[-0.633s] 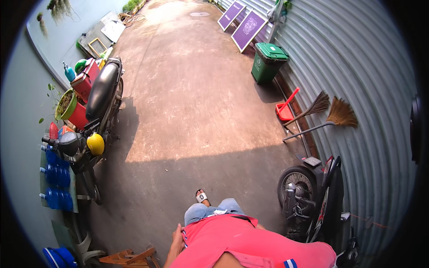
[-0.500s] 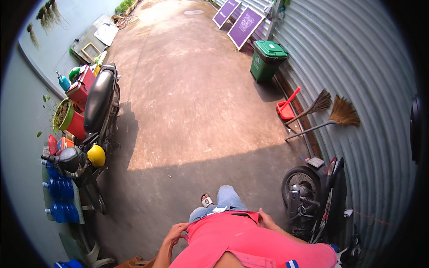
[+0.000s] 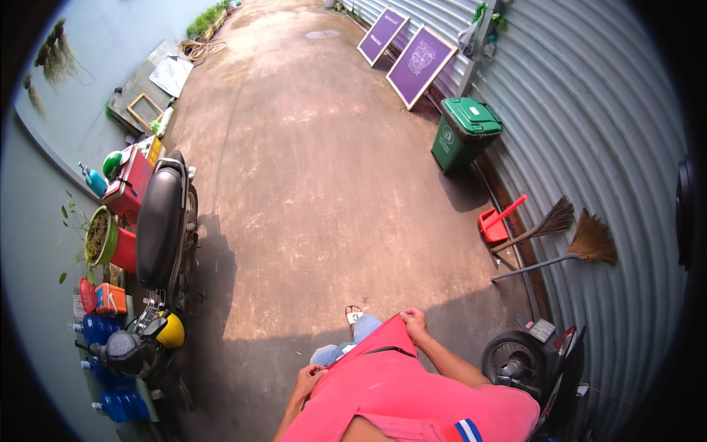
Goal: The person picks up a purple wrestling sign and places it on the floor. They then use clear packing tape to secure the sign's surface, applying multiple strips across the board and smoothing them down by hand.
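The fingers of the right hand (image 3: 417, 323) are pinching the lower edge of a pink shirt (image 3: 412, 387) and drawing that corner out in front of the right side of the body. The fingers of the left hand (image 3: 309, 377) are grasping the same shirt's edge at the left side. The shirt is covering the wearer's torso, and a blue-and-white striped trim (image 3: 468, 429) is showing near the bottom of the view. Below the shirt, blue jeans (image 3: 333, 353) are peeping out, and a white sandal (image 3: 354, 317) is carrying a dark mark too small to make out.

To the right, a motorbike (image 3: 556, 368) is standing with a pale number plate (image 3: 543, 329) whose characters are blurring. Beyond it, a red dustpan (image 3: 493, 226) and two brooms are leaning near the metal wall. A green bin (image 3: 464, 140) is bearing a round white emblem with small lettering under it. Farther off, one purple board (image 3: 421, 66) is displaying a pale drawing; another (image 3: 383, 35) is showing short lines of white writing.

To the left, a second motorbike (image 3: 163, 221) is standing beside blue water bottles (image 3: 124, 405), with a yellow helmet (image 3: 171, 331) hanging at its front.
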